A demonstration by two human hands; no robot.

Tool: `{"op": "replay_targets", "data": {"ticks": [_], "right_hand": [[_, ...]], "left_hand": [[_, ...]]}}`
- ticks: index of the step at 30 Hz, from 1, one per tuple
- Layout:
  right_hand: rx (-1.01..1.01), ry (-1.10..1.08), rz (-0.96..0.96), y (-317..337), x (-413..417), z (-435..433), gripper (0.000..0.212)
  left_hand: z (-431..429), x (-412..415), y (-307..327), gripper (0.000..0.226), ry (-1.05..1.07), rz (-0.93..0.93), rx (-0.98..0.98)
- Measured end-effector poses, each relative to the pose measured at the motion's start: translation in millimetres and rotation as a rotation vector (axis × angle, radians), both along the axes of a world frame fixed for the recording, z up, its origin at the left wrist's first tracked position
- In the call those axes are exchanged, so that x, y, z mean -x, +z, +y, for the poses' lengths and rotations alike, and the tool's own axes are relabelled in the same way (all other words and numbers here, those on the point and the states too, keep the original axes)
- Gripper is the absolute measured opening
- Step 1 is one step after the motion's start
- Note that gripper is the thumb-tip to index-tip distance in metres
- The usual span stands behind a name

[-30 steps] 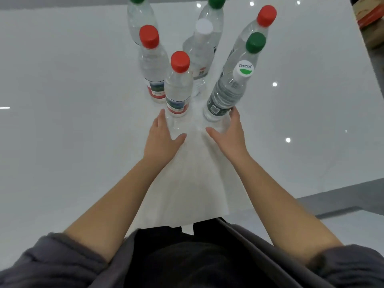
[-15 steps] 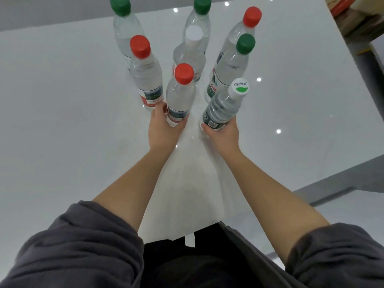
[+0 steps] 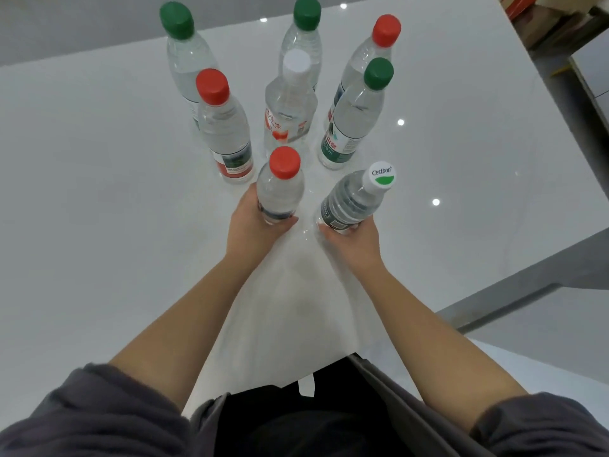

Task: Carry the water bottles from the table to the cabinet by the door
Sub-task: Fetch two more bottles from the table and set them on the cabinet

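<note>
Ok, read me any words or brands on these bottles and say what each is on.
"Cestbon": white cap of the bottle the right hand holds.
Green label on the nearer green-capped bottle: characters too blurred to read.
Red print on the white-capped middle bottle: too blurred.

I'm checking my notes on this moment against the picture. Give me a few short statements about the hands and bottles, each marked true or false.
1. The left hand grips a red-capped bottle. True.
2. The right hand grips a green-capped bottle. False: it holds a white-capped bottle with Cestbon printed on the cap.
3. Eight bottles are in view in all, counting the two held. True.
4. Four of the caps are red. False: three are red, three are green and two are white.
</note>
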State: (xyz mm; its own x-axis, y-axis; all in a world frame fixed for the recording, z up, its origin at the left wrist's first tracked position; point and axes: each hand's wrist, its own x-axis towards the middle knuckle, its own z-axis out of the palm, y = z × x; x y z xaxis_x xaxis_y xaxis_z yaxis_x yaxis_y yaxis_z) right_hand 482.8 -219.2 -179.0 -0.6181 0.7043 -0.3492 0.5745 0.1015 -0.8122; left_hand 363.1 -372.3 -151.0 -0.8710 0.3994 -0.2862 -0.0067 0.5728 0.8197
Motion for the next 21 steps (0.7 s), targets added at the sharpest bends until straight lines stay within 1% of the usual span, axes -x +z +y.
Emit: {"op": "replay_targets", "data": {"ticks": [4, 7, 9, 12, 16, 18, 21], "right_hand": [[0.048, 0.014, 0.033, -3, -3, -1, 0.073], [0.064, -0.01, 0.035, 0, 1, -1, 0.075], [0.088, -0.009, 0.045, 3, 1, -1, 0.071], [0.131, -0.036, 0.042, 10, -15, -6, 0.065], [0.156, -0.095, 0.034, 20, -61, -19, 0.063], [0.173, -0.173, 0.055, 25, -91, -21, 0.056], [0.169, -0.3, 0.075, 34, -141, -17, 0.036]], "left_hand": [[-1, -5, -4, 0.078, 0.004, -0.042, -0.011], [2, -4, -8, 0.074, 0.013, -0.073, 0.013], [2, -4, -9, 0.073, 0.024, -0.082, 0.032], [-1, -16, -7, 0.069, 0.006, -0.078, 0.003], [-3, -51, -6, 0.064, -0.099, -0.09, -0.036], [5, -74, -2, 0.058, -0.164, -0.126, -0.068], [24, -114, 6, 0.047, -0.287, -0.183, -0.1]]}}
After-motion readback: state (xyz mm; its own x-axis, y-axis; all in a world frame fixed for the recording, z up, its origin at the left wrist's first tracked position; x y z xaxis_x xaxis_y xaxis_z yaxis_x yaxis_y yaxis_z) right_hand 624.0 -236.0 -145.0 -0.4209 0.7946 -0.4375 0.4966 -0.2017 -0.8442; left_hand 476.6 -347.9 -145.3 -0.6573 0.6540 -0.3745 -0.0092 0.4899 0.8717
